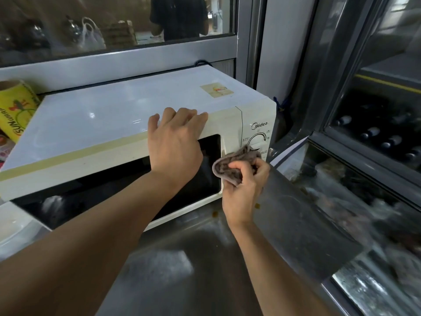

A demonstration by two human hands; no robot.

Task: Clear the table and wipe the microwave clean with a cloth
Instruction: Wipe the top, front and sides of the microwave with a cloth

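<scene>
**Cloth at the control panel, left hand bracing the top edge**

The microwave (127, 124) fills the middle of the frame, its long axis running from lower left to upper right, door shut and control panel at the right end. It stands on a steel table (186, 258) whose bare, stained surface spreads across the lower centre, giving open room in front; at the frame's right the table ends at a sharp edge beside a glass cabinet. The left hand (175, 144) lies over the front top edge above the door, fingers curled down onto the lid, steadying it. The right hand (245, 190) is nearer the panel and grips a bunched grey cloth (234, 163), which seems to touch the panel below the dial, though blur leaves that unsure. Unwiped panel lies up from the cloth, the door to its left
</scene>
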